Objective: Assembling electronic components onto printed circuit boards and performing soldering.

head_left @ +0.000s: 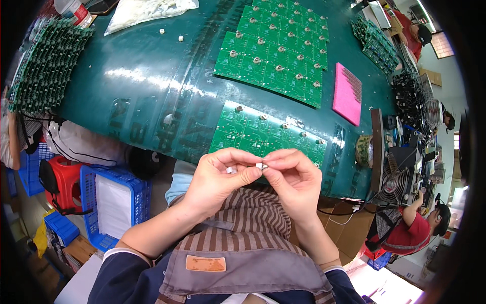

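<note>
My left hand [215, 177] and my right hand [296, 185] meet above the near edge of the table, fingertips pinched together. Between them is a small white plastic part [261, 165] with a darker bit at its right side, too small to make out. A second white piece [231, 170] rests in the curled fingers of my left hand. Just beyond my hands lies a green circuit board panel [253, 133] with a row of small round metal parts along its far edge. My fingers cover part of its near side.
Larger green panels [273, 61] lie farther back. Right of them is pink foam [347, 96] holding thin pins. A plastic bag of white pieces [152, 11] and stacked boards [48, 66] are at left. A tape roll [363, 150] stands at right; a co-worker [410, 228] sits beyond.
</note>
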Tool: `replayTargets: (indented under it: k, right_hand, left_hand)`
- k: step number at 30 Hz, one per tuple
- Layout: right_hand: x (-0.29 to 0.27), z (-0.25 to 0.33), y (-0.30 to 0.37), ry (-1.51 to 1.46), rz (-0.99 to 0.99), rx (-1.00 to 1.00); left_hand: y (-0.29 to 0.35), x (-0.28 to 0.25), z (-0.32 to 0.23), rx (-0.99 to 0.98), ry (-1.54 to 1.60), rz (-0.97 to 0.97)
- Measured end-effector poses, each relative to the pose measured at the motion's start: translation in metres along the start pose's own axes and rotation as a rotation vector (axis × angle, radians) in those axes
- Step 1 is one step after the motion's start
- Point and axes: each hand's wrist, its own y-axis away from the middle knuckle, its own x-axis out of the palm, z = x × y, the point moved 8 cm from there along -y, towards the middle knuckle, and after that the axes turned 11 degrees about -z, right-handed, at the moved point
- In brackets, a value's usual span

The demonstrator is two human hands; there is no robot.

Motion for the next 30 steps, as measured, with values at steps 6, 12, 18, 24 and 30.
replayTargets:
  k: [6, 12, 18, 24, 30]
  right_hand:
    - [0.006, 0.004, -0.009, 0.085, 0.113, -0.122]
    - [0.013, 0.007, -0.029, 0.257, 0.044, -0.150]
    - [0.035, -0.008, -0.049, 0.566, 0.077, -0.227]
    - [0.051, -0.015, -0.049, 0.736, 0.143, -0.230]
    - [0.056, -0.012, -0.049, 0.798, 0.147, -0.257]
  left_hand:
    - [0.003, -0.006, -0.004, -0.203, -0.009, 0.000]
    - [-0.016, -0.004, -0.051, 0.113, -0.616, 0.053]
    - [-0.062, -0.007, -0.097, 0.589, -0.983, -0.172]
    - [-0.077, -0.009, -0.085, 0.594, -1.043, -0.205]
    - [-0.080, -0.008, -0.087, 0.629, -1.114, -0.214]
